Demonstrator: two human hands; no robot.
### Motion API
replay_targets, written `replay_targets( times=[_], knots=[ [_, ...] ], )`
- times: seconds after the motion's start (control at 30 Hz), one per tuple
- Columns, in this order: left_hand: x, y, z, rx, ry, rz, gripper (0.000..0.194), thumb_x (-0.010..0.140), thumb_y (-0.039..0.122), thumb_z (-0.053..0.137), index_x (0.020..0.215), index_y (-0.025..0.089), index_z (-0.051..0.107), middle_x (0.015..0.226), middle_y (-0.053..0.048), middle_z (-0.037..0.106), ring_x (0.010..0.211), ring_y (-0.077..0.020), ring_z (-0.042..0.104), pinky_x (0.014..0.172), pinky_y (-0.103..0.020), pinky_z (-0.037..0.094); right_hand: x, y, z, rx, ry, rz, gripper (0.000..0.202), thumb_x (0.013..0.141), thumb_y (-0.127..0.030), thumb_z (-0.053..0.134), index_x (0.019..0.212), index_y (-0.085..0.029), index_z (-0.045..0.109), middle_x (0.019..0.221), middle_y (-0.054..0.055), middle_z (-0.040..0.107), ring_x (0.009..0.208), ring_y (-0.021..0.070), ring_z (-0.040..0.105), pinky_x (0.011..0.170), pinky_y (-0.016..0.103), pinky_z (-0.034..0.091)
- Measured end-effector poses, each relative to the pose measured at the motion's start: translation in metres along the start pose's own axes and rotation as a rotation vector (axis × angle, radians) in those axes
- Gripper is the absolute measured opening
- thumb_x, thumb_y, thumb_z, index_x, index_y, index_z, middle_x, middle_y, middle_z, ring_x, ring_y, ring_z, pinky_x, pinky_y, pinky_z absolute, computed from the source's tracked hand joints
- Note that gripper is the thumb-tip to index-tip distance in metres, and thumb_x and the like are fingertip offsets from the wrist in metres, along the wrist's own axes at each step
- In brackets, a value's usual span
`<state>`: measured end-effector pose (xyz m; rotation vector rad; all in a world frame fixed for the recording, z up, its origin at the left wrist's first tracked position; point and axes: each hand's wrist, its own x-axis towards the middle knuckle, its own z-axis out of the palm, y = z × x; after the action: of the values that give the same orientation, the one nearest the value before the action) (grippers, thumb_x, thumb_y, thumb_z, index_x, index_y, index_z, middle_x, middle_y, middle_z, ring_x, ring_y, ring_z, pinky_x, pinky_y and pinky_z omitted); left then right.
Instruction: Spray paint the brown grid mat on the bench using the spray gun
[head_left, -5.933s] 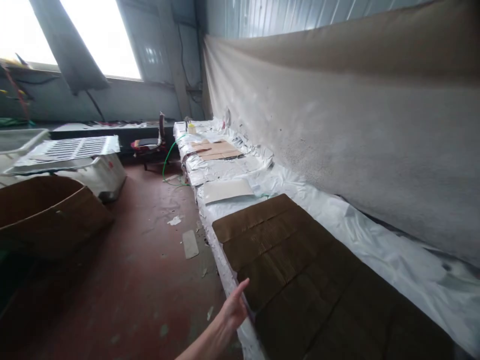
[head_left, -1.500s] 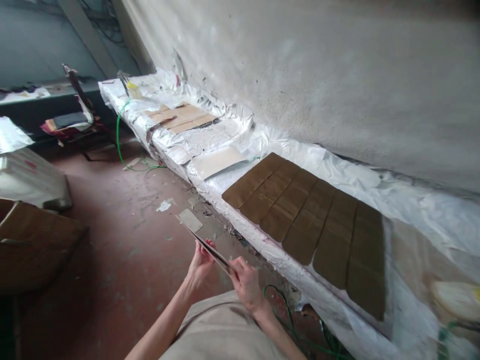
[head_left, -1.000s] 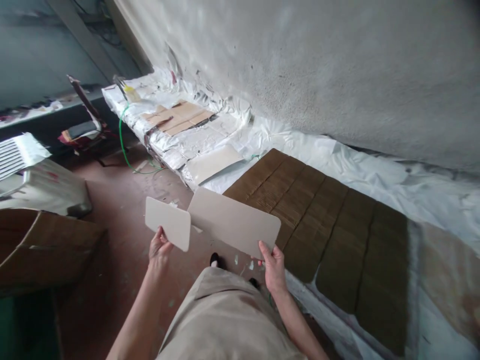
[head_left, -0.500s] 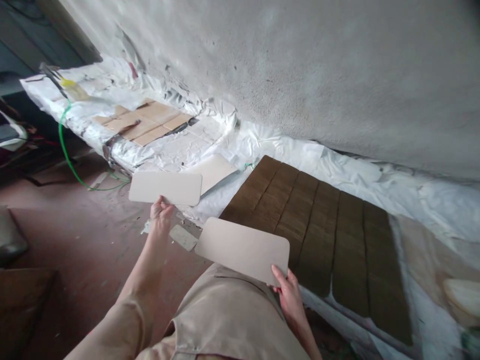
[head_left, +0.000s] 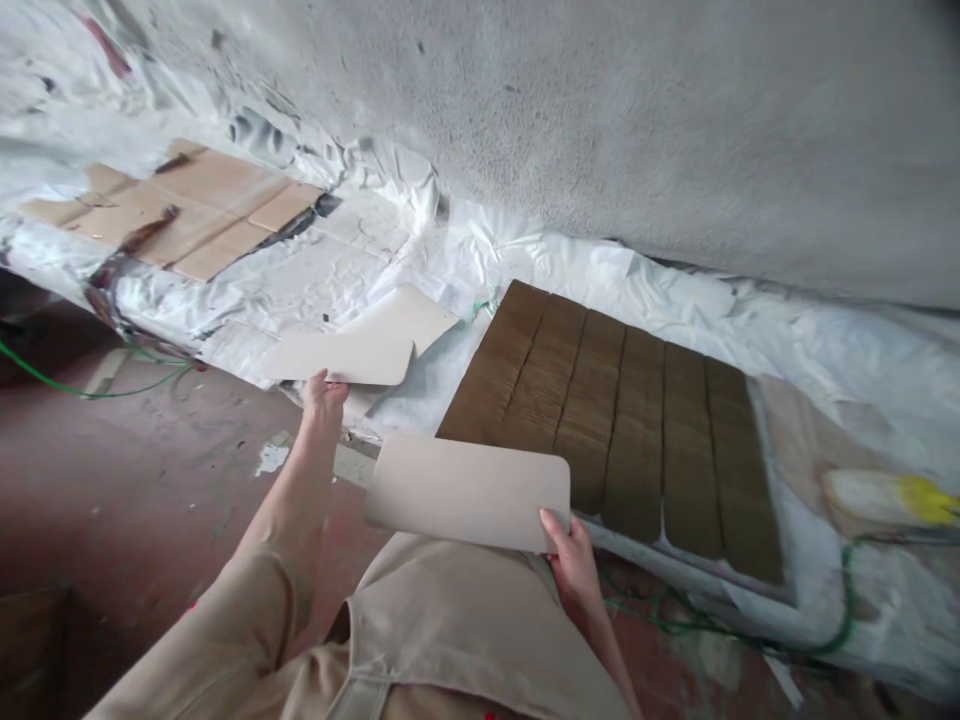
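My left hand (head_left: 327, 392) pinches the near edge of a pale rounded panel (head_left: 341, 358), held nearly flat at the bench edge and overlapping another pale sheet (head_left: 409, 312) that lies on the plastic. In my right hand (head_left: 568, 545) is a second pale rounded panel (head_left: 469, 492), gripped at its right end with the thumb on top, in front of my apron. Beyond and right of it, dark brown rectangular pieces (head_left: 637, 420) lie side by side on the bench. The panel in my right hand hides their near left corner.
White plastic sheeting (head_left: 375, 250) covers the long bench along a grey wall (head_left: 600, 120). Flattened cardboard (head_left: 210, 205) lies at the left. A bottle with a yellow top (head_left: 926, 500) and a green hose (head_left: 847, 600) are at the right.
The view has swung, bringing the yellow-topped bottle into sight at the right. The left panel has tilted flatter and sits closer over the pale sheet; both hands keep their holds.
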<state>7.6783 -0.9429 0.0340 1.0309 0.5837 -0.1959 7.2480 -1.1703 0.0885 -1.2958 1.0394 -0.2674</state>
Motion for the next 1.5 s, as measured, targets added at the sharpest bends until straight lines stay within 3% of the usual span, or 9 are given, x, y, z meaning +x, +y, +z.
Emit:
replay_targets(
  times=[0.2, 0.4, 0.5, 0.63, 0.73, 0.9, 1.03, 1.17, 1.5],
  knots=[
    [-0.048, -0.001, -0.029, 0.216, 0.199, 0.196, 0.045, 0.080, -0.001, 0.050, 0.121, 0.016, 0.046, 0.116, -0.007, 0.055, 0.103, -0.0116, 0.054, 0.096, -0.026, 0.043, 0.002, 0.001, 0.006, 0.117, -0.025, 0.128, 0.041, 0.071, -0.051, 0.068, 0.098, -0.021, 0.062, 0.093, 0.006, 0.071, 0.071, 0.0216, 0.066, 0.049, 0.027, 0.050],
    [-0.132, -0.009, -0.075, 0.977, -0.644, 0.681, 0.056, 0.057, 0.003, 0.074, 0.109, 0.024, 0.067, 0.142, -0.007, 0.045, 0.138, -0.0305, 0.029, 0.117, -0.043, 0.016, 0.007, 0.005, -0.010, -0.031, -0.021, -0.018, 0.044, 0.065, -0.046, 0.071, 0.102, -0.023, 0.068, 0.111, 0.010, 0.065, 0.094, 0.0272, 0.065, 0.058, 0.032, 0.056],
    [-0.160, -0.010, -0.074, 1.046, -0.782, 0.692, 0.050, 0.055, 0.008, 0.076, 0.102, 0.025, 0.071, 0.143, -0.006, 0.045, 0.140, -0.0319, 0.026, 0.118, -0.044, 0.012, 0.005, 0.006, -0.019, -0.117, -0.071, -0.113, 0.045, 0.056, -0.040, 0.078, 0.098, -0.024, 0.071, 0.119, 0.011, 0.062, 0.105, 0.0306, 0.060, 0.061, 0.033, 0.057],
    [-0.186, -0.009, -0.063, 1.041, -1.003, 0.542, 0.022, 0.071, 0.026, 0.069, 0.092, 0.024, 0.074, 0.122, -0.007, 0.063, 0.129, -0.0297, 0.044, 0.113, -0.044, 0.028, 0.003, 0.000, -0.023, -0.002, -0.122, 0.015, 0.047, 0.070, -0.048, 0.069, 0.112, -0.027, 0.064, 0.121, 0.010, 0.062, 0.100, 0.0288, 0.062, 0.054, 0.030, 0.053],
    [-0.194, -0.014, -0.060, 1.143, -1.209, 0.519, 0.033, 0.077, 0.039, 0.064, 0.105, 0.023, 0.071, 0.117, -0.009, 0.066, 0.113, -0.0287, 0.058, 0.101, -0.039, 0.044, 0.004, -0.004, -0.030, 0.171, -0.144, 0.097, 0.053, 0.079, -0.052, 0.059, 0.127, -0.029, 0.052, 0.121, 0.010, 0.062, 0.090, 0.0237, 0.065, 0.056, 0.030, 0.051],
    [-0.184, -0.048, -0.056, 1.203, -0.954, 0.386, 0.035, 0.075, 0.051, 0.063, 0.076, 0.017, 0.072, 0.077, -0.007, 0.072, 0.073, -0.0251, 0.067, 0.071, -0.033, 0.056, 0.010, 0.001, -0.053, 0.069, -0.229, -0.118, 0.048, 0.081, -0.059, 0.056, 0.111, -0.022, 0.054, 0.091, 0.007, 0.066, 0.084, 0.0217, 0.063, 0.068, 0.032, 0.049],
    [-0.188, -0.072, -0.043, 1.035, -0.882, 0.143, 0.036, 0.069, 0.049, 0.071, 0.079, 0.014, 0.069, 0.076, -0.008, 0.071, 0.069, -0.0242, 0.065, 0.064, -0.033, 0.056, 0.018, 0.014, -0.066, -0.403, 0.088, -0.261, 0.034, 0.079, -0.053, 0.060, 0.072, -0.020, 0.056, 0.063, -0.002, 0.052, 0.063, 0.0147, 0.049, 0.062, 0.027, 0.042],
    [-0.201, -0.086, -0.032, 0.891, -0.916, 0.009, 0.043, 0.077, 0.049, 0.064, 0.100, 0.013, 0.063, 0.096, -0.010, 0.070, 0.082, -0.0226, 0.064, 0.072, -0.032, 0.054, 0.025, 0.024, -0.065, -0.374, 0.307, -0.270, 0.038, 0.076, -0.056, 0.059, 0.073, -0.017, 0.061, 0.073, 0.002, 0.056, 0.072, 0.0171, 0.051, 0.065, 0.027, 0.042],
    [-0.174, -0.111, -0.027, 1.231, -0.740, 0.360, 0.030, 0.079, 0.047, 0.054, 0.088, 0.018, 0.052, 0.066, 0.002, 0.057, 0.058, -0.0128, 0.050, 0.053, -0.022, 0.037, 0.052, 0.038, -0.056, -0.347, 0.437, -0.207, 0.044, 0.072, -0.055, 0.058, 0.091, -0.016, 0.063, 0.078, 0.006, 0.067, 0.068, 0.0188, 0.057, 0.065, 0.030, 0.044]
  ],
)
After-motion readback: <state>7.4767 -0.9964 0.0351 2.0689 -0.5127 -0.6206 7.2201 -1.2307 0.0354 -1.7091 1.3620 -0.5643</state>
